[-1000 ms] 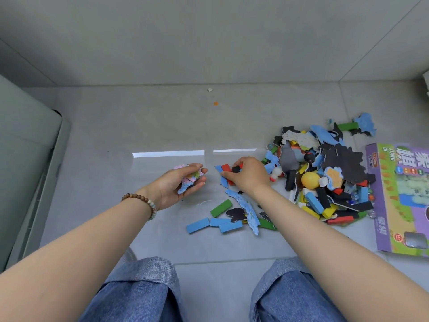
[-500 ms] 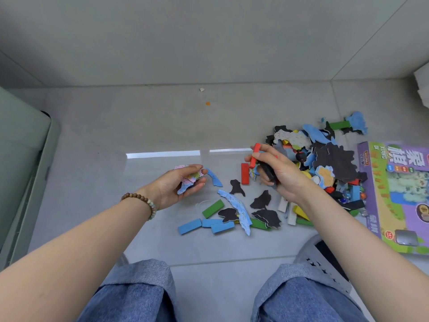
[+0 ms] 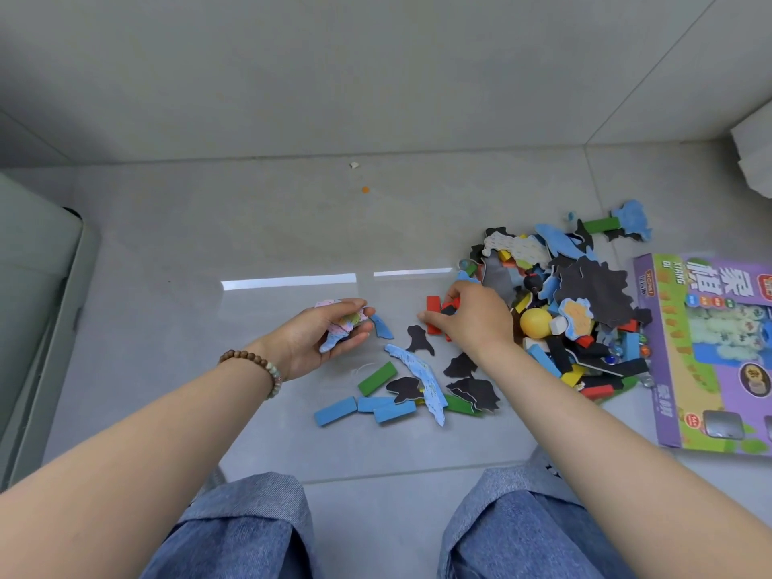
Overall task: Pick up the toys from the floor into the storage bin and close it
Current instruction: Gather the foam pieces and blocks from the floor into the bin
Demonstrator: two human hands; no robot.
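Note:
A pile of toys [image 3: 572, 302] lies on the grey floor at the right: coloured blocks, black and blue puzzle pieces, a yellow ball [image 3: 535, 323]. Nearer me lie blue blocks [image 3: 363, 408], a green block [image 3: 377, 378] and a long blue map piece [image 3: 417, 378]. My left hand [image 3: 321, 336] holds a bunch of pastel puzzle pieces [image 3: 340, 330], palm up. My right hand [image 3: 472, 317] reaches down at the pile's left edge, its fingers curled round red blocks [image 3: 434, 315] and a black piece. No storage bin is plainly identifiable in view.
A purple and green game box [image 3: 718, 353] lies flat at the right edge. A grey-green panel [image 3: 37, 311] stands along the left side. My knees in blue jeans fill the bottom. A white object [image 3: 756, 160] sits at the far right, by the wall.
My right hand moved from the loose pieces to the pile and back left, and now sits lower on the red blocks. Several black pieces now lie uncovered. My left hand stayed put.

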